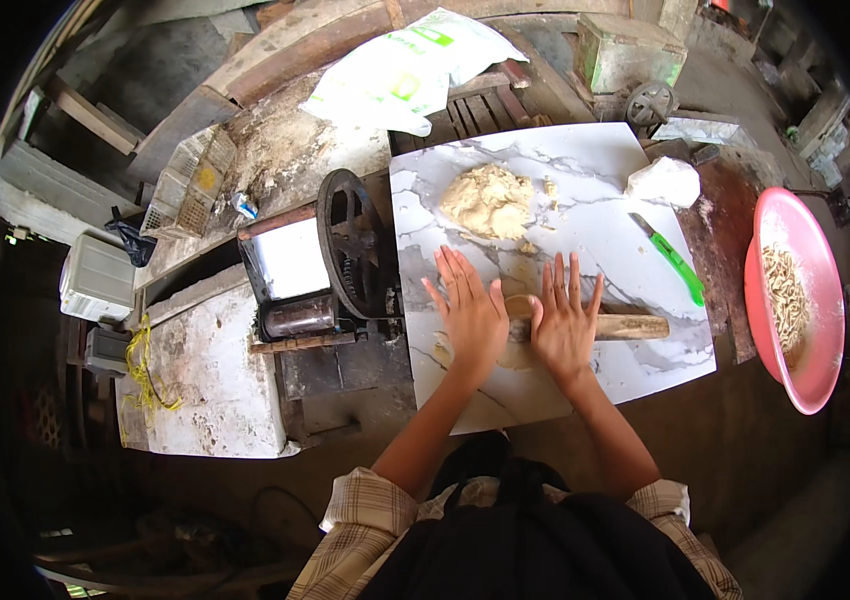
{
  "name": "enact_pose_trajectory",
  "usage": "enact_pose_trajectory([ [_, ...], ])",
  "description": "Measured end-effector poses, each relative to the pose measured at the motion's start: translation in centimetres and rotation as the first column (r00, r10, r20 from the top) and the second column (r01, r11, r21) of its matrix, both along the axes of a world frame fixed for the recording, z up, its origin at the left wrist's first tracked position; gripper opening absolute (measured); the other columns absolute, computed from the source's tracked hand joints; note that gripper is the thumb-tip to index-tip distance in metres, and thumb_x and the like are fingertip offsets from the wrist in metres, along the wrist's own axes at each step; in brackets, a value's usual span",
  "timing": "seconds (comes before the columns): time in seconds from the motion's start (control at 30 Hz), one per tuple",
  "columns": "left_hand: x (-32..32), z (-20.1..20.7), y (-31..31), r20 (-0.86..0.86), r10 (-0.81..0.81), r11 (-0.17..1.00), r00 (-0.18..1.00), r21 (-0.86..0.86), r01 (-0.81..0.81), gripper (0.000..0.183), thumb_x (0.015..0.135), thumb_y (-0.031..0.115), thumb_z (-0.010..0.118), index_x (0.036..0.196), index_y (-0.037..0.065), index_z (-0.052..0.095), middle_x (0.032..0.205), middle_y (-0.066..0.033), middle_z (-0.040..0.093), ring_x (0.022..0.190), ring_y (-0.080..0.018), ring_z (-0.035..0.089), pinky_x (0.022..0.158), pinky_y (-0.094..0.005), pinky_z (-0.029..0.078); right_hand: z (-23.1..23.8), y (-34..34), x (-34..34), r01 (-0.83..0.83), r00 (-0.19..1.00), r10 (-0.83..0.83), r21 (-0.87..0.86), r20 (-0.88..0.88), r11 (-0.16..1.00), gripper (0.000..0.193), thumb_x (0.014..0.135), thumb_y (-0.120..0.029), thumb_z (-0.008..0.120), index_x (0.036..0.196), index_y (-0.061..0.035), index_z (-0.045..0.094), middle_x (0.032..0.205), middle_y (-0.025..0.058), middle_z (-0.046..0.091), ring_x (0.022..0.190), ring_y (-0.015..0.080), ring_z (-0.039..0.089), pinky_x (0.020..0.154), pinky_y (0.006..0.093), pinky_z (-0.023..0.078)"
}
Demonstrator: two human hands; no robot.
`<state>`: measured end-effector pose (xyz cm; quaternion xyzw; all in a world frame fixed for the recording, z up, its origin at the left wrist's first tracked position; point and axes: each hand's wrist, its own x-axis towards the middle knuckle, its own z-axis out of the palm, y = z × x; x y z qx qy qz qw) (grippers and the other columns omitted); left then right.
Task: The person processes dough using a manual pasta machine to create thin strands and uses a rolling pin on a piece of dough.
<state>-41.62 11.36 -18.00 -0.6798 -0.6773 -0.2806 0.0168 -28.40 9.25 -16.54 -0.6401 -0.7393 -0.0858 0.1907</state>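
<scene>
Marbled board (585, 155): left hand (475, 318) and right hand (563, 328) over wooden rolling pin (635, 327), grip splayed wide.

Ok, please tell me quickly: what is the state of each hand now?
Left hand: open, palm down at the wooden roller; contact hidden.
Right hand: open, fingers extended, palm down over the roller.

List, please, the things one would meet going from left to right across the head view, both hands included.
Pale box, basket, black wheel, left hand, right hand, green-handled knife, pink basin.
</scene>
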Motion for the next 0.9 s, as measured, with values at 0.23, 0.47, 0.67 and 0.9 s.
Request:
enact_pose_trajectory([
  [0.23,0.7,0.8,7.0,-0.029,0.09,0.993,0.996,0.075,-0.087,0.065,0.097,0.03,0.039,0.139,-0.016,0.021,0.15,-0.0276,0.018,0.144,-0.0348,0.006,0.112,-0.058,0.004,-0.3,7.0,0.0,0.089,0.996,-0.089,0.09,-0.002,0.992,0.054,0.098,-0.036,0.036,0.134,0.0034,0.045,0.145,0.0151,0.039,0.142,0.0241,0.021,0.113,0.0564,0.008],
  [0.47,0.2,-1.1,-1.6,0.026,-0.035,0.998,0.999,-0.05,0.036,0.062,0.096,0.028,0.04,0.138,-0.016,0.024,0.146,-0.0282,0.028,0.142,-0.0357,0.016,0.111,-0.06,0.003,-0.8,-0.8,0.2,-0.041,0.998,0.041,-0.008,-0.046,0.999,0.052,0.095,-0.03,0.043,0.134,0.0041,0.044,0.146,0.0171,0.036,0.141,0.0273,0.023,0.114,0.0543,0.011],
  [0.67,-0.3,-0.4,-2.1,-0.012,-0.068,0.997,0.998,-0.023,0.068,0.063,0.096,0.028,0.04,0.139,-0.015,0.022,0.147,-0.0274,0.027,0.142,-0.0352,0.014,0.11,-0.062,0.002,-1.5,-0.3,0.1,-0.062,0.998,0.062,0.024,-0.018,0.998,0.051,0.094,-0.027,0.043,0.134,0.0049,0.043,0.144,0.0195,0.038,0.141,0.028,0.024,0.115,0.0491,0.015],
  [0.9,0.1,0.4,4.6,0.078,0.109,0.978,0.991,0.168,-0.121,0.064,0.097,0.03,0.039,0.14,-0.014,0.021,0.147,-0.0283,0.025,0.142,-0.0363,0.014,0.111,-0.059,0.004,-1.0,6.8,-1.2,0.066,0.997,-0.061,0.139,-0.04,0.988,0.049,0.096,-0.029,0.041,0.133,0.0034,0.046,0.143,0.0176,0.04,0.14,0.0241,0.025,0.115,0.0474,0.013],
])
